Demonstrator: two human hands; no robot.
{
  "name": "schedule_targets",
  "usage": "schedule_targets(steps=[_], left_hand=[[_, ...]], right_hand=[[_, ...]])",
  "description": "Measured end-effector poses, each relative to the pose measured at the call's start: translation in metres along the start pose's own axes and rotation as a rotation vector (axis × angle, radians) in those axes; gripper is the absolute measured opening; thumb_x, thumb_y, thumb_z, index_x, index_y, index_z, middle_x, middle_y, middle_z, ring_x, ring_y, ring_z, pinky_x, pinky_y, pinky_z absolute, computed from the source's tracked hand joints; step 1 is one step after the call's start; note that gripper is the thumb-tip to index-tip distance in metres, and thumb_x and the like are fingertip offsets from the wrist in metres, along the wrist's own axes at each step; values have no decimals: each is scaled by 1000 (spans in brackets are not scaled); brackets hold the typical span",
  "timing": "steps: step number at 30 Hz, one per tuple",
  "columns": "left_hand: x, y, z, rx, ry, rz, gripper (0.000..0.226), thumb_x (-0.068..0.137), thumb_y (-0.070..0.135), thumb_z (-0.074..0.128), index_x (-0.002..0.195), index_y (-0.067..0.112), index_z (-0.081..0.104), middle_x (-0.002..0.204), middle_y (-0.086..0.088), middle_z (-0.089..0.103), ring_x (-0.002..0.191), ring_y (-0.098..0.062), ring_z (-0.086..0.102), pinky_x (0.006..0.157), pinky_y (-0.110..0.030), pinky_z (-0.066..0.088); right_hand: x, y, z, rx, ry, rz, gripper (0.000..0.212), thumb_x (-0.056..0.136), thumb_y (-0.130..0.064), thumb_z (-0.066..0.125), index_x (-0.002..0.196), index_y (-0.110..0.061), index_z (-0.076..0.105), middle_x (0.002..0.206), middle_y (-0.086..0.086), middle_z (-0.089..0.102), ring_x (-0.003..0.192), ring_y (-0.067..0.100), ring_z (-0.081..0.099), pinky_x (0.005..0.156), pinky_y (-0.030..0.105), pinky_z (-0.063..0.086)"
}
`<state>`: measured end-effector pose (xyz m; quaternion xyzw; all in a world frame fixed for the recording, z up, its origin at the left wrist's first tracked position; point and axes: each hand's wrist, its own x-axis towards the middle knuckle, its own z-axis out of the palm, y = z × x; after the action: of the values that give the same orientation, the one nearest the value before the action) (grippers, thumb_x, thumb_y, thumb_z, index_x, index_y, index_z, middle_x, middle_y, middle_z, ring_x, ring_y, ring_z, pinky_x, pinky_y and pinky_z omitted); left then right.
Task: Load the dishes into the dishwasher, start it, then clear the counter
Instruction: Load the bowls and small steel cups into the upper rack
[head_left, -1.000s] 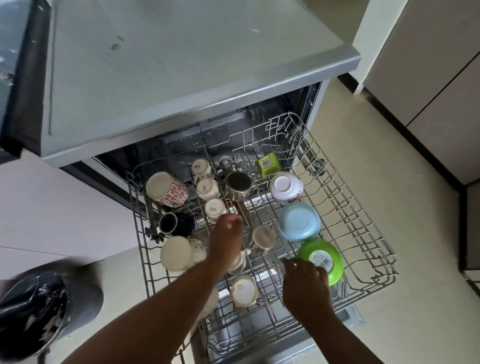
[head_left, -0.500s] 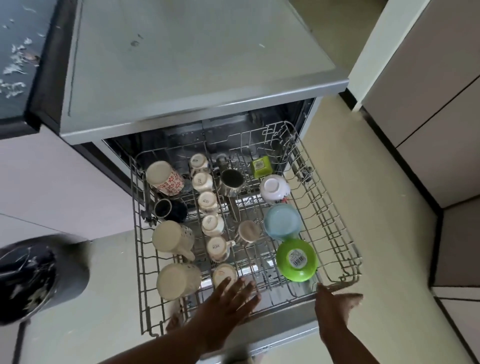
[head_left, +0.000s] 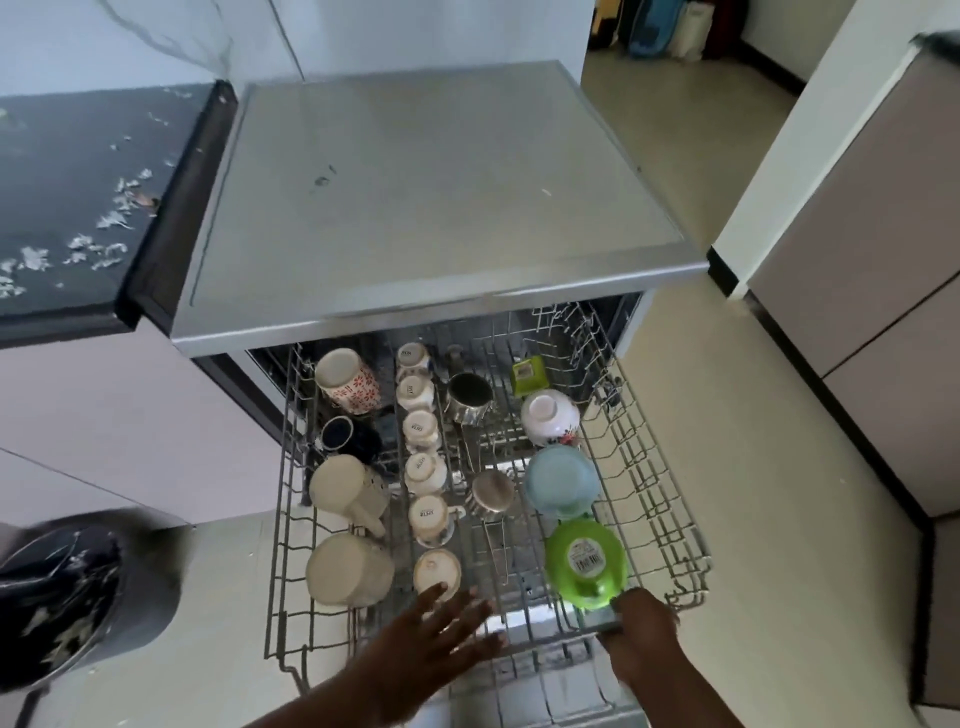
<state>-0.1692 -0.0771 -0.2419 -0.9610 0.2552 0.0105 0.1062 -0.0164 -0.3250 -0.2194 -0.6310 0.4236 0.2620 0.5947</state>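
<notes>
Here the dishwasher (head_left: 441, 208) stands open with its upper rack (head_left: 649, 467) pulled out over the pale floor. The left hand (head_left: 431, 649) hovers flat over the rack's near edge, fingers spread wide and holding nothing. The right hand (head_left: 641, 636) is closed over the rack's front rail at the near right corner, just beside an upturned green bowl (head_left: 584, 564). Behind that bowl sit a light blue bowl (head_left: 561, 480) and a white bowl (head_left: 550, 415), all bottom up. Down the middle runs a row of small white cups (head_left: 426, 470), and large cream mugs (head_left: 348, 569) lie along the left side. A steel cup (head_left: 470, 397) sits near the back. To the left, the dark counter (head_left: 67, 208) carries scattered pale scraps, possibly peelings; the blur hides what they are.
</notes>
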Motion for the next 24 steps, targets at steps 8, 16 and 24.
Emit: schedule_targets(steps=[8,16,24], left_hand=[[37,-105,-3,-151,-22,-633,124,54,33,91,154,16,19,158,-15,21,144,-35,21,114,-51,12],[17,-80,27,-79,106,-569,92,71,9,62,153,9,21,158,-19,23,144,-38,23,114,-52,20],[-2,-40,61,-78,71,-631,86,78,29,55,152,6,18,156,-16,27,147,-33,13,117,-46,14]], right_hand=[[8,-87,63,-179,-301,-133,9,88,-5,61,92,-7,53,83,16,59,67,25,52,55,29,47],[13,-9,98,-1179,225,-1375,82,96,-53,26,140,16,34,145,38,33,132,50,34,110,54,26],[60,41,101,-1391,51,-1695,74,99,-48,17,152,3,6,158,28,2,145,45,9,119,52,10]])
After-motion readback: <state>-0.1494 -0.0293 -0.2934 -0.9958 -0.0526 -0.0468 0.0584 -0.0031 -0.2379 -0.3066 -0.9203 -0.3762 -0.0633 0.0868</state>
